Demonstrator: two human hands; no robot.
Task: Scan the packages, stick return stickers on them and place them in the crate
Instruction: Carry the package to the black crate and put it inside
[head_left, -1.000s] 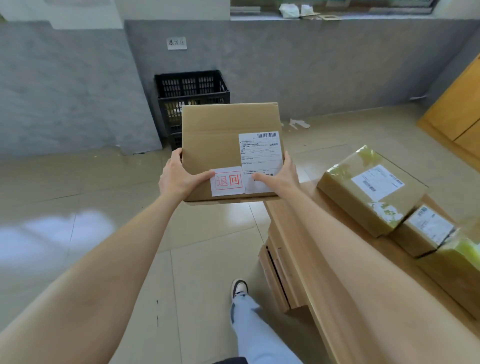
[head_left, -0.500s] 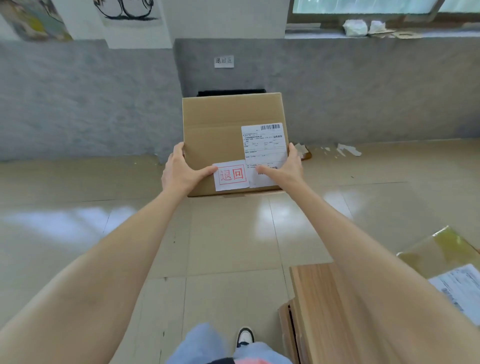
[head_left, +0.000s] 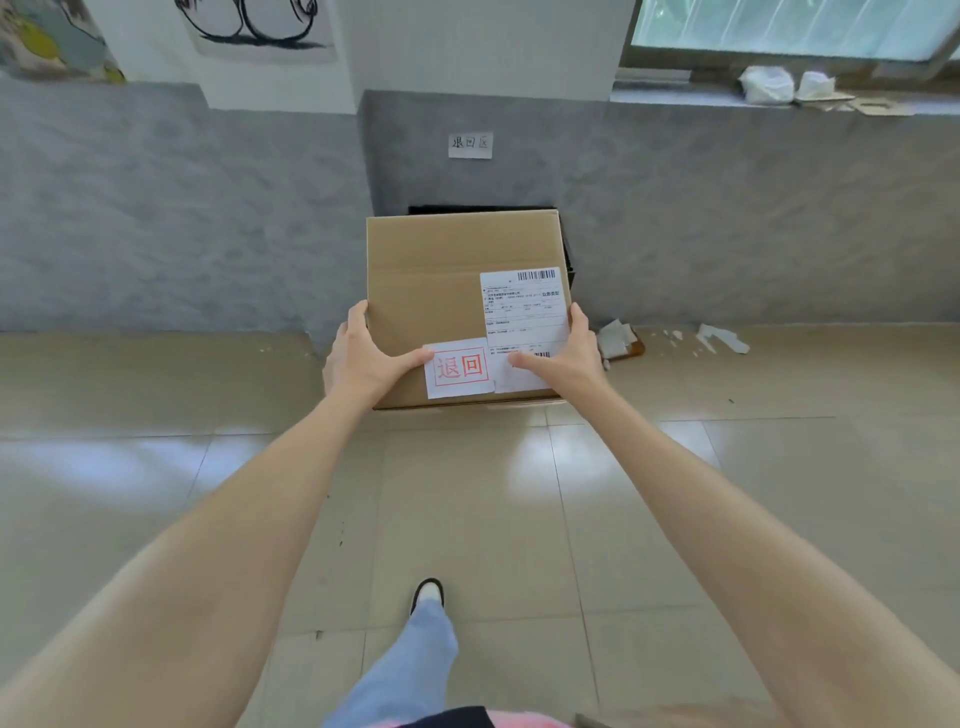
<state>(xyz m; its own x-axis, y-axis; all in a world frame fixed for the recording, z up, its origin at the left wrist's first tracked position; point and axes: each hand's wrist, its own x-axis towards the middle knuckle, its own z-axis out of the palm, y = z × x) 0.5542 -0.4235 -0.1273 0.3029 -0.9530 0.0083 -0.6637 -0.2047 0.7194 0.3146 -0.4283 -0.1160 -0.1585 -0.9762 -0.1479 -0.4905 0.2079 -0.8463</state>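
- The package (head_left: 441, 270) is held above the floor by the left hand (head_left: 363, 358) and right hand (head_left: 566, 358), thumbs pressed on top and fingers wrapped round its sides.
- The return sticker (head_left: 458, 368) is already stuck on.
- The crate (head_left: 441, 210) is mostly hidden behind the package; placing is judged to be left.

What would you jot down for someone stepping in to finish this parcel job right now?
The left hand grips the left side of the brown cardboard box, thumb on top.
The right hand grips the right side, thumb on the white shipping label.
The box is held up in front of the black plastic crate, which stands against the grey wall and is mostly hidden behind it.
Done: the white return sticker with red characters is on the box. Whether it was scanned cannot be told.
Left: set the box in the crate.
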